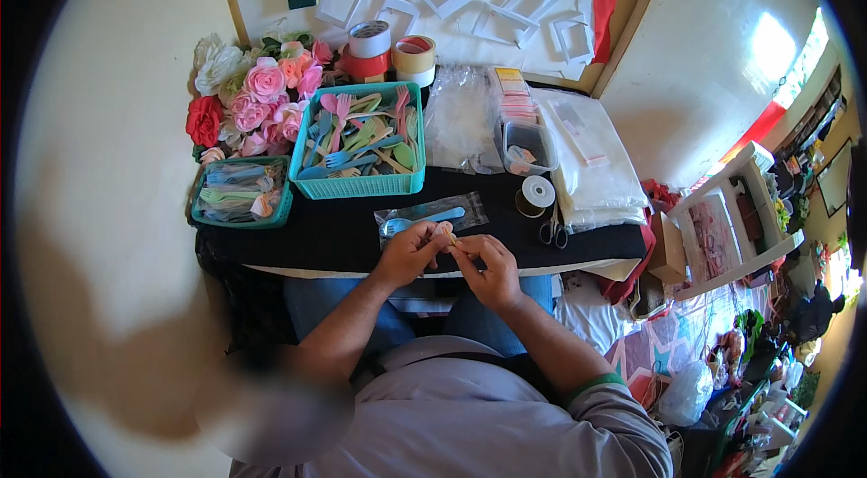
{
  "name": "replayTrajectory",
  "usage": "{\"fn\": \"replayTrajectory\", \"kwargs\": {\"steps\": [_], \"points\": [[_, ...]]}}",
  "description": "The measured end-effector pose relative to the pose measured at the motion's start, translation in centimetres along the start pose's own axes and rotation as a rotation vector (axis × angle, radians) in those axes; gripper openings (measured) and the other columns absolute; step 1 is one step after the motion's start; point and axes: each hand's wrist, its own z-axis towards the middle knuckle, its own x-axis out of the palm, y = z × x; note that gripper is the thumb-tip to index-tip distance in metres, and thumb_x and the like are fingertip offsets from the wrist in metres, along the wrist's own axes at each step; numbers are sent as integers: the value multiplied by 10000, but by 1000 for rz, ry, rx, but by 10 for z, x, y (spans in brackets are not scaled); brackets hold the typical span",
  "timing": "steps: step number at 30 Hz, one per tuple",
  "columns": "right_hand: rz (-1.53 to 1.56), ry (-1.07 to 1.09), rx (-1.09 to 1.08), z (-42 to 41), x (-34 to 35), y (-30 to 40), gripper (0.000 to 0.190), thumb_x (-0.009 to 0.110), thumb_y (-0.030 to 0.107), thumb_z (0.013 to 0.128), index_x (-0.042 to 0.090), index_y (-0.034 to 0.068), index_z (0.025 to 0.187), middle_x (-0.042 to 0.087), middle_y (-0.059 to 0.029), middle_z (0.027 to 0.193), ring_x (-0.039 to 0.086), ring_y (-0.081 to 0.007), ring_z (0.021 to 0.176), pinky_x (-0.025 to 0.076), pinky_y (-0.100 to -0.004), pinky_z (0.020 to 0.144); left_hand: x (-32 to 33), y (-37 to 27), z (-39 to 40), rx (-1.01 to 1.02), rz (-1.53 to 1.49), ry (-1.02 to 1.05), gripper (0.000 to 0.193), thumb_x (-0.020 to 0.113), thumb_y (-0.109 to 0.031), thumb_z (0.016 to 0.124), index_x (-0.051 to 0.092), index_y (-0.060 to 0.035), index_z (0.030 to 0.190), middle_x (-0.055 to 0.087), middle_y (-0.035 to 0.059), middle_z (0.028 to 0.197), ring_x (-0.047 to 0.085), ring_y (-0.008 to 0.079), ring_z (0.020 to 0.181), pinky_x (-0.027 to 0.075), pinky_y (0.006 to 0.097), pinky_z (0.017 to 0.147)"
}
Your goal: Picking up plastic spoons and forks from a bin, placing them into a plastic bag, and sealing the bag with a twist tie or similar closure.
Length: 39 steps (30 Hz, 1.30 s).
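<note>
My left hand (410,253) pinches a small pale pink-and-white tag (444,228) between thumb and fingers. From the right, my right hand (489,269) meets it, its fingertips closed on a thin yellowish tie (452,241) at the tag. Just beyond my hands, a clear plastic bag (474,207) lies on the black cloth with light-blue plastic cutlery (427,218), including a fork. A wire or ribbon spool (535,196) and dark-handled scissors (553,233) rest to the right. Farther off is a teal basket (355,187) heaped with pastel forks and spoons.
A smaller teal basket (240,223) holds bagged cutlery at left, below artificial flowers (261,92). Tape rolls (369,39) stand behind. To the right are clear bags (462,116), a plastic tub (530,151) with tags inside, and stacked plastic sheets (596,173).
</note>
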Motion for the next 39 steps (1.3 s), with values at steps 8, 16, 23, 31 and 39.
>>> {"fn": "replayTrajectory", "kwargs": {"steps": [8, 16, 23, 31, 39], "points": [[-74, -19, -38, 1, 3, -1, 119, 719, 22, 812, 637, 7, 896, 692, -112, 894, 653, -236, 747, 520, -312, 650, 0, -7, -3, -42, 51, 13, 378, 561, -324, 979, 563, -43, 1230, 616, 1, 856, 576, 43, 654, 442, 182, 513], [-80, -53, -25, 3, 3, 2, 118, 715, 14, 809, 642, 8, 903, 689, -117, 885, 653, -237, 744, 519, -309, 639, -3, -10, -2, -45, 84, 28, 442, 542, -404, 975, 549, -56, 1247, 673, 23, 938, 612, 60, 706, 486, 194, 539], [-91, -48, -57, 0, 6, 0, 115, 708, -10, 806, 639, 4, 896, 685, -121, 880, 653, -240, 738, 520, -313, 636, 1, -8, -6, -39, 46, 25, 447, 547, -406, 973, 544, -66, 1263, 660, 25, 921, 617, 69, 723, 491, 197, 554], [-156, -73, -37, 4, 10, -1, 120, 707, 35, 801, 627, 29, 890, 666, -105, 910, 646, -292, 802, 518, -380, 705, 0, -1, -5, -12, 10, 48, 432, 585, -367, 962, 539, -54, 1256, 663, 43, 922, 638, 89, 776, 509, 217, 629], [-215, -36, -47, 3, 11, -4, 122, 711, 62, 782, 653, 52, 888, 613, -85, 909, 602, -285, 818, 500, -383, 717, -1, 0, -5, -5, 26, 75, 392, 604, -272, 961, 526, -32, 1261, 688, 86, 956, 662, 112, 854, 511, 238, 730]]}}
